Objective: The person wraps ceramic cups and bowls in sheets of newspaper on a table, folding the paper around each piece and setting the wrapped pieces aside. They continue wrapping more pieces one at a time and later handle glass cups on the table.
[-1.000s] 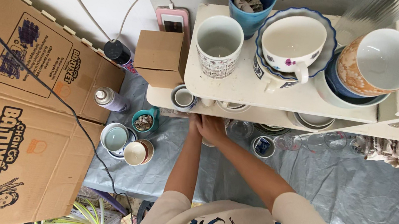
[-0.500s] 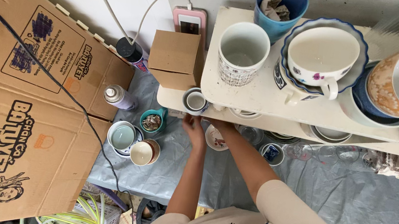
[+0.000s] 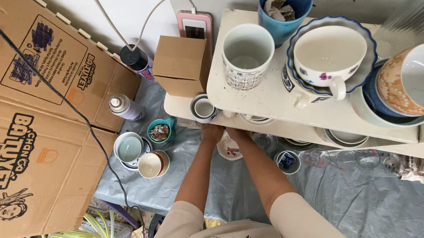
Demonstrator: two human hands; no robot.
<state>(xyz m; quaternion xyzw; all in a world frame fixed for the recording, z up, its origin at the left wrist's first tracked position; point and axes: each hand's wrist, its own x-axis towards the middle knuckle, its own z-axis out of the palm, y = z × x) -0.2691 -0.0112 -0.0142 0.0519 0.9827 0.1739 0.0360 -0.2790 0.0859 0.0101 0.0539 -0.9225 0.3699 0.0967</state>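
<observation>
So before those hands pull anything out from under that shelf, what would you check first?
1. Left hand in view: ok, at the shelf edge.
2. Right hand in view: ok, beside the left.
3. Grip on the small patterned dish: cannot tell, it lies just under the hands.
4. Small cup above the left hand: not ok, it sits right at the edge.
5. Stacked bowls on the upper shelf: ok, resting flat.
6. Teal cup beside the left arm: ok, apart from it.

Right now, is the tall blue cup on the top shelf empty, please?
No, the blue cup on the white shelf holds crumpled scraps of paper.
</observation>
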